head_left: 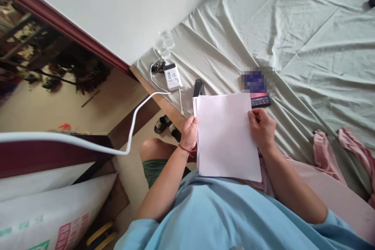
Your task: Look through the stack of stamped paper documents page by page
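White paper stack (pixel 225 136) against blue shirt (pixel 216 215), long axis pointing away; left hand's (pixel 189 134) fingers pinch its left edge, right hand's (pixel 263 128) its right; black stapler (pixel 198 87) just past far-left corner, nearer left hand, on bed (pixel 307 58).

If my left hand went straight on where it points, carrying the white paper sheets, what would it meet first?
Probably the black oblong object on the pale green cloth, though your left hand might pass above it; depth is unclear.

Two hands (pixel 189 134), one paper stack (pixel 225 136), one phone (pixel 261 102), two slippers (pixel 160 125).
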The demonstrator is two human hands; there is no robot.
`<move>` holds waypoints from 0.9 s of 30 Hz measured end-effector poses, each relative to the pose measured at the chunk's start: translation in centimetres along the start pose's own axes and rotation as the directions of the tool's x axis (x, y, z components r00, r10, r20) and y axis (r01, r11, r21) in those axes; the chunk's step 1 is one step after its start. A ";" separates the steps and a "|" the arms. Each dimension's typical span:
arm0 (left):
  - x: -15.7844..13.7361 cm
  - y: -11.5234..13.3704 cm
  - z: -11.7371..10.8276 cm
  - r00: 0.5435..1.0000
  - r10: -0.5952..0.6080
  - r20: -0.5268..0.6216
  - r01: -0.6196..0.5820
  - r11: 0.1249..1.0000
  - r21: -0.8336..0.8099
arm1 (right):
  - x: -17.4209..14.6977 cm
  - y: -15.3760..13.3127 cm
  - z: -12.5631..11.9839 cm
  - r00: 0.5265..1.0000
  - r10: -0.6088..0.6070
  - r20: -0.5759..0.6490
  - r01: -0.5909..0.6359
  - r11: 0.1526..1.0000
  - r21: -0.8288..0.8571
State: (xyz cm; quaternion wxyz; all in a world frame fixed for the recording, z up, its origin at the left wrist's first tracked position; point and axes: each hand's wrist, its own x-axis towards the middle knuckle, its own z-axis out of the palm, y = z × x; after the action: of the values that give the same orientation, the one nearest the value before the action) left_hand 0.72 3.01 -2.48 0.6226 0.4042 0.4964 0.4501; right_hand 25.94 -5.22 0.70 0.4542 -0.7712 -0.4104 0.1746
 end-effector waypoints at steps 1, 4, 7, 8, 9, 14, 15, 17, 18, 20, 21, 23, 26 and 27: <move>-0.1 -0.2 -0.3 1.000 0.007 -0.009 -0.006 1.000 0.027 | 0.1 0.0 0.1 1.000 -0.001 0.012 0.001 1.000 0.014; -0.5 -0.2 -0.7 0.999 0.038 -0.034 -0.034 0.992 0.119 | 0.1 0.0 0.6 0.999 -0.009 0.049 0.006 0.998 0.065; -1.0 0.4 -0.5 0.996 0.091 0.021 -0.094 0.976 0.194 | -0.1 -0.3 0.8 0.997 -0.030 0.067 0.023 0.994 0.110; -1.1 0.6 -0.3 0.994 0.101 0.047 -0.108 0.974 0.199 | -0.2 -0.4 0.8 0.997 -0.037 0.067 0.029 0.993 0.116; -1.2 0.7 -0.1 0.992 0.103 0.068 -0.115 0.975 0.193 | -0.2 -0.4 0.8 0.997 -0.042 0.064 0.034 0.992 0.118; -1.2 0.5 -0.3 0.993 0.092 0.077 -0.102 0.986 0.135 | -0.1 -0.2 0.7 0.993 -0.118 -0.026 0.119 0.992 0.051; -1.2 0.3 -0.5 0.993 0.096 0.069 -0.105 0.985 0.139 | 0.0 -0.1 0.7 0.988 -0.144 -0.046 0.146 0.989 0.024; -1.1 0.0 -0.8 0.993 0.104 0.049 -0.110 0.982 0.154 | 0.1 0.1 0.7 0.981 -0.183 -0.064 0.182 0.983 -0.021; -1.1 -0.1 -0.9 0.993 0.107 0.040 -0.112 0.981 0.159 | 0.1 0.2 0.8 0.979 -0.193 -0.063 0.191 0.981 -0.031; -1.1 -0.3 -1.1 0.993 0.112 0.035 -0.117 0.979 0.166 | 0.2 0.4 0.8 0.978 -0.203 -0.049 0.202 0.979 -0.034; -1.1 -0.3 -1.1 0.993 0.114 0.035 -0.118 0.978 0.169 | 0.2 0.5 0.8 0.978 -0.206 -0.043 0.205 0.978 -0.029; -1.1 -0.2 -1.0 0.993 0.116 0.036 -0.121 0.977 0.175 | 0.2 0.5 0.9 0.978 -0.205 -0.039 0.204 0.979 -0.020; -1.1 0.0 -0.8 0.993 0.115 0.036 -0.119 0.982 0.149 | 0.1 0.4 0.8 0.982 -0.188 -0.033 0.188 0.982 -0.008; -1.1 0.1 -0.7 0.993 0.111 0.039 -0.115 0.985 0.132 | 0.1 0.4 0.8 0.983 -0.181 -0.026 0.181 0.984 -0.004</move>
State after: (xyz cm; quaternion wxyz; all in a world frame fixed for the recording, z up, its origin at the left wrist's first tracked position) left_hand -0.09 2.03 -2.22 0.5753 0.4797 0.4918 0.4440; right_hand 25.71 -4.81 -0.02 0.4731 -0.7333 -0.4728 0.1222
